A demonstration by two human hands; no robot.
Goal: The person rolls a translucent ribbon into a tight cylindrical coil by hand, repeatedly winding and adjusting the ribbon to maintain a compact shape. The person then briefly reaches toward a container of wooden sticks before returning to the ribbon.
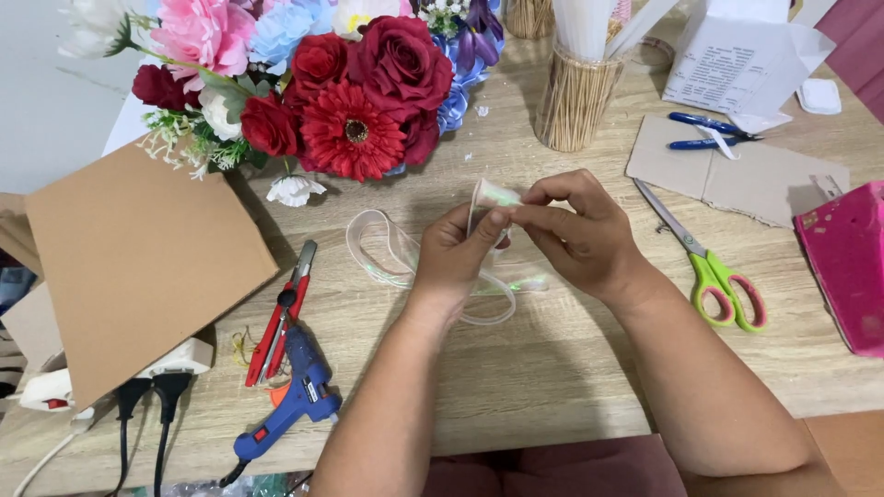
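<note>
Head view of a wooden bench (pixel 552 368). The left hand (pixel 456 253) and right hand (pixel 575 235) meet above the middle of the bench, both pinching a translucent ribbon (pixel 391 248) between thumb and fingertips. A short folded section of the ribbon stands up between the two hands, just above the left thumb. The remainder trails down and away: one loop lies flat on the bench just left of the left hand, and another curves beneath both wrists.

Left of the left hand, well apart, lie a red-handled cutter (pixel 281 317) and, nearer the viewer, a blue glue gun (pixel 295 400). Farther left, a sheet of brown cardboard (pixel 138 258) rests partly over a white power strip (pixel 175 359).

Right of the right hand, green-and-pink scissors (pixel 714 267) lie closed on the bench, with a pink box (pixel 847 267) farther right.

Beyond both hands stands a bouquet of artificial flowers (pixel 350 101), with a straw-wrapped holder (pixel 575 97) to its right.
</note>
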